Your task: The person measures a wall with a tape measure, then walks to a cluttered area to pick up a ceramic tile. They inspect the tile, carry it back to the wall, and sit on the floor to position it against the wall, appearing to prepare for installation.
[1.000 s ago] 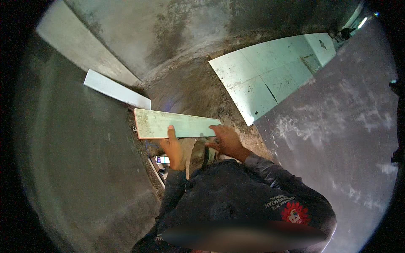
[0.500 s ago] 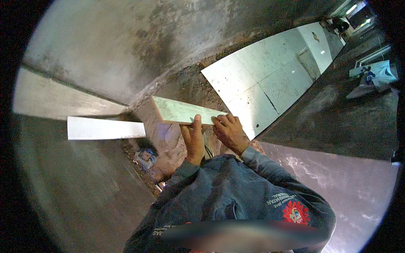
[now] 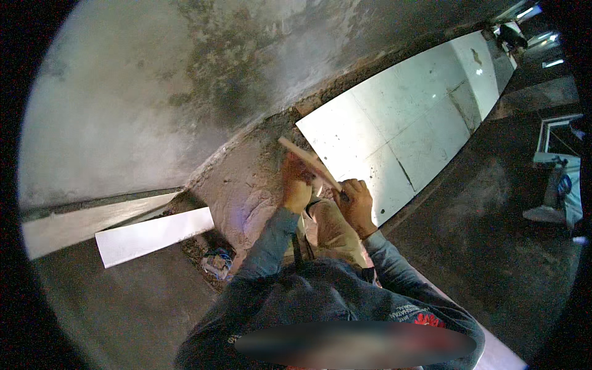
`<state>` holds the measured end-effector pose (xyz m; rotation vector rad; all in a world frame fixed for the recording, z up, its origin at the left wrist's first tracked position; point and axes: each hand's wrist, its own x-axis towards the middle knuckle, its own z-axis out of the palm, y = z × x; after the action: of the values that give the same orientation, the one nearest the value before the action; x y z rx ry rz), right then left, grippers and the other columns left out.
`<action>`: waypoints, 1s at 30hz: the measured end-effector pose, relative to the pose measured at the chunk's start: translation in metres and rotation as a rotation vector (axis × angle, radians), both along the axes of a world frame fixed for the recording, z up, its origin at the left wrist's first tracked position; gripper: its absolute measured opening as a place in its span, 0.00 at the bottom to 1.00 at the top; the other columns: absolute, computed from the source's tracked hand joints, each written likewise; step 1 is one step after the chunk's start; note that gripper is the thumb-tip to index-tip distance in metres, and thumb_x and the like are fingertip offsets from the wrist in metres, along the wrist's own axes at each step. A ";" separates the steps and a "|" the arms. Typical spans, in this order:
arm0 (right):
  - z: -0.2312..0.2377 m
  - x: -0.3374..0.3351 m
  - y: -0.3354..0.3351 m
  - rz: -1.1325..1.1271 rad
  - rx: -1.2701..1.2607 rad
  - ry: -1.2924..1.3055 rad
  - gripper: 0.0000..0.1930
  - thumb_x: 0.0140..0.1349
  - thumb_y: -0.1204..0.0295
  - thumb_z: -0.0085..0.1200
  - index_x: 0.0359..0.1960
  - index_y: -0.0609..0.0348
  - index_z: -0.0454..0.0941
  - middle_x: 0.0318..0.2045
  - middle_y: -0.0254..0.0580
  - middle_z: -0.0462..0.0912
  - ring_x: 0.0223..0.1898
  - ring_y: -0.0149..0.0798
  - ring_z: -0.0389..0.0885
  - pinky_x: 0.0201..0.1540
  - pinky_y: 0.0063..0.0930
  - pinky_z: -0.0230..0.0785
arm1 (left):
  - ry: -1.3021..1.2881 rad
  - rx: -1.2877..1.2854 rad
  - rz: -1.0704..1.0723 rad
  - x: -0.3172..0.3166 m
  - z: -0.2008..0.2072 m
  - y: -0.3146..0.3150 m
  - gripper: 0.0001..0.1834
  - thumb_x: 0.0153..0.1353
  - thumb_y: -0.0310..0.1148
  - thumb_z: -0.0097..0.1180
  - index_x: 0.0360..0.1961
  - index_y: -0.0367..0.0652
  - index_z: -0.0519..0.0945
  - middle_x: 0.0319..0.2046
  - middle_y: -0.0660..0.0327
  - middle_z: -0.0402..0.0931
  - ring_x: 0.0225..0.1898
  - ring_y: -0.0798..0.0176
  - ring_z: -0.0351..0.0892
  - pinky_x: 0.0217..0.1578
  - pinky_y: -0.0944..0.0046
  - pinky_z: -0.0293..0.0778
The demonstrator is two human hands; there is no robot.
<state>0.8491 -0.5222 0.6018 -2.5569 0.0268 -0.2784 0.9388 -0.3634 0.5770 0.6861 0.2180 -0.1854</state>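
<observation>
Between my two hands is a narrow cut tile strip [image 3: 310, 163], now seen almost edge-on and slanting from upper left down to the right. My left hand [image 3: 297, 186] grips its left part, with some fingers hidden behind it. At the lower right end my right hand [image 3: 355, 205] has its fingers curled round the strip. The strip is held above a bed of wet-looking mortar [image 3: 237, 179]. Close to its right side lie the large white floor tiles [image 3: 382, 117], with dark specks and a crack line.
Another white tile strip [image 3: 155, 236] lies at the left, by the mortar's edge. Below it sits a tangle of blue string [image 3: 217, 263] with debris. A stained grey wall [image 3: 203, 80] rises along the far side. Pale blue cloth or plastic [image 3: 572, 194] lies at the far right.
The tile strip has turned from showing its broad face to nearly edge-on, and its left end has swung right. My left hand has risen; my right hand has shifted slightly right and down.
</observation>
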 end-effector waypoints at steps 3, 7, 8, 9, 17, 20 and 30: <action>-0.033 0.065 -0.015 -0.030 0.019 0.013 0.10 0.60 0.68 0.70 0.39 0.58 0.85 0.37 0.43 0.83 0.40 0.51 0.79 0.41 0.45 0.76 | 0.009 0.040 -0.127 0.065 -0.053 -0.012 0.15 0.75 0.42 0.60 0.54 0.47 0.77 0.50 0.63 0.80 0.57 0.60 0.78 0.65 0.55 0.71; -0.100 0.150 -0.030 -0.093 0.066 -0.027 0.10 0.61 0.68 0.69 0.37 0.59 0.83 0.36 0.44 0.82 0.40 0.51 0.79 0.41 0.46 0.74 | -0.085 0.090 -0.200 0.151 -0.132 -0.033 0.14 0.75 0.40 0.59 0.55 0.45 0.77 0.53 0.63 0.80 0.59 0.60 0.77 0.64 0.58 0.71; -0.122 0.168 -0.031 -0.108 0.122 -0.041 0.10 0.60 0.69 0.69 0.37 0.60 0.82 0.36 0.45 0.82 0.40 0.52 0.79 0.41 0.46 0.74 | -0.116 0.220 -0.231 0.176 -0.154 -0.035 0.14 0.76 0.40 0.58 0.55 0.44 0.77 0.53 0.63 0.80 0.59 0.60 0.77 0.65 0.58 0.71; -0.145 0.187 -0.033 -0.124 0.172 -0.048 0.10 0.60 0.70 0.69 0.36 0.60 0.81 0.36 0.46 0.81 0.39 0.53 0.79 0.40 0.47 0.73 | -0.186 0.363 -0.252 0.199 -0.177 -0.037 0.18 0.77 0.46 0.54 0.55 0.42 0.78 0.52 0.60 0.81 0.57 0.60 0.78 0.62 0.57 0.71; -0.325 0.316 -0.036 -0.156 0.212 -0.263 0.06 0.63 0.75 0.64 0.33 0.61 0.78 0.30 0.47 0.78 0.34 0.52 0.74 0.39 0.44 0.69 | -0.222 0.697 -0.277 0.318 -0.356 -0.007 0.20 0.80 0.42 0.53 0.60 0.35 0.79 0.54 0.55 0.84 0.58 0.60 0.82 0.62 0.58 0.73; -0.379 0.348 -0.033 -0.150 0.183 -0.299 0.07 0.63 0.74 0.64 0.33 0.61 0.78 0.30 0.47 0.77 0.34 0.51 0.74 0.38 0.43 0.69 | -0.504 0.861 -0.103 0.349 -0.357 0.001 0.15 0.77 0.33 0.57 0.60 0.37 0.79 0.54 0.53 0.84 0.57 0.57 0.83 0.62 0.57 0.74; -0.485 0.398 -0.015 -0.135 0.304 -0.474 0.07 0.64 0.73 0.66 0.33 0.61 0.81 0.29 0.45 0.77 0.35 0.50 0.74 0.38 0.41 0.68 | -1.903 1.574 -0.130 0.448 -0.258 0.008 0.24 0.67 0.29 0.62 0.64 0.38 0.79 0.55 0.52 0.83 0.62 0.51 0.78 0.72 0.41 0.64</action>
<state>1.2466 -0.5375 0.1171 -2.1358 0.0576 -0.8557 1.3871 -0.3557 0.3193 2.0982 -1.7110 0.6558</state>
